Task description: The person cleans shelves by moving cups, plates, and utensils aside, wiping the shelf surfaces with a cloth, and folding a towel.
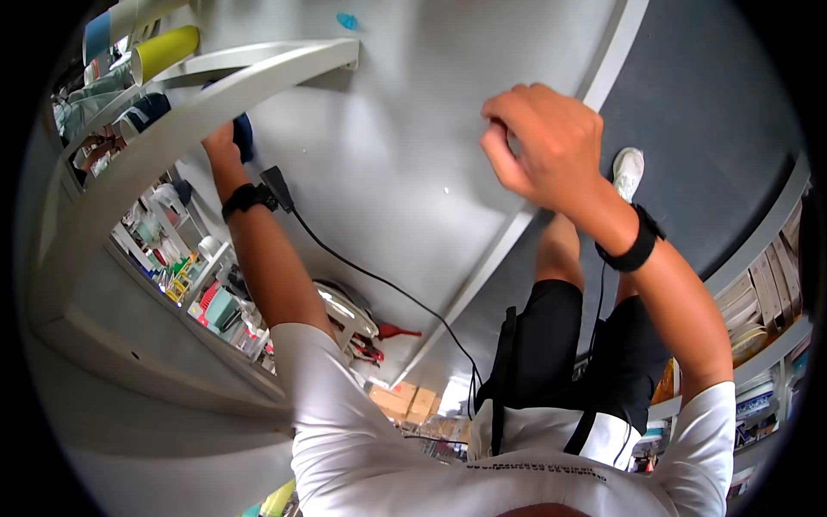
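My left hand [222, 142] reaches to the far left, beside a dark blue object [244, 138] behind the curved white frame [284, 65]; its fingers are mostly hidden. A black band with a small black device [274, 188] and cable is at that wrist. Over the edge of the grey-white surface [405, 146], my right hand [543, 142] is raised with its fingers curled in; no object shows in it. A black band [636, 246] circles the right wrist.
A yellow-green roll [164, 53] lies at the upper left. Near the surface's top is a small blue piece [347, 21]. Shelves with goods [211, 289] stand at the left, others with plates [749, 332] at the right. Red-handled items [369, 349] and cardboard boxes [405, 401] are low.
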`<state>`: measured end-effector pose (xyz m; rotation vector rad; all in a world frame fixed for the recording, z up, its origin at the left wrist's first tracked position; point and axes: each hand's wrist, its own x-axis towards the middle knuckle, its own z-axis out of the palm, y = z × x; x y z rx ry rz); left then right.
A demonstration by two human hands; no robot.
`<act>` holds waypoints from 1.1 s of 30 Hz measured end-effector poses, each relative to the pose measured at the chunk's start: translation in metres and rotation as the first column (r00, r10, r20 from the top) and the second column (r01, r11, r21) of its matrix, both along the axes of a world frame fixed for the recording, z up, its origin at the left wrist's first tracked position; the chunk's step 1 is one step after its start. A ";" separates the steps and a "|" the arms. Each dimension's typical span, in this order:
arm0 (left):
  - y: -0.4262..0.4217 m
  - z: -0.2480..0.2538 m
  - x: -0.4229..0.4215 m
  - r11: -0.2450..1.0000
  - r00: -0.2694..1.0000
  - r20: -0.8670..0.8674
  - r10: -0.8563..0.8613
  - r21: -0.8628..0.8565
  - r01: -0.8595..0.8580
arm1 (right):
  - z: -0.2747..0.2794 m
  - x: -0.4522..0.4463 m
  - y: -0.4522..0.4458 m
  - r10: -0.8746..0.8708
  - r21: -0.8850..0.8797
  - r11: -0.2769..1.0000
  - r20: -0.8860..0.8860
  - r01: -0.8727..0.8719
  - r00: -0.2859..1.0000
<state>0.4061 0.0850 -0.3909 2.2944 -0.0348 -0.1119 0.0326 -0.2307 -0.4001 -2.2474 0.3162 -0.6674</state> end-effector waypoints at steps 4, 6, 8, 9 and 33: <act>-0.015 -0.008 0.011 0.998 0.996 -0.072 -0.056 0.014 0.058 | 0.002 -0.006 0.002 0.092 -0.046 0.994 -0.066 -0.095 0.994; -0.012 -0.013 0.009 0.992 0.995 -0.059 -0.083 0.088 0.088 | 0.003 -0.004 0.002 0.086 -0.083 0.992 -0.096 -0.094 0.992; -0.021 -0.014 -0.002 0.982 0.993 -0.044 -0.108 0.150 0.114 | 0.000 -0.001 0.004 0.059 -0.085 0.994 -0.087 -0.066 0.995; -0.026 -0.014 -0.011 0.974 0.992 -0.035 -0.125 0.185 0.129 | 0.000 0.000 0.008 0.042 -0.080 0.996 -0.085 -0.049 0.995; 0.029 -0.018 -0.189 0.860 0.939 0.164 0.302 0.378 -0.343 | 0.002 -0.003 0.011 0.081 -0.207 0.964 -0.373 -0.168 0.924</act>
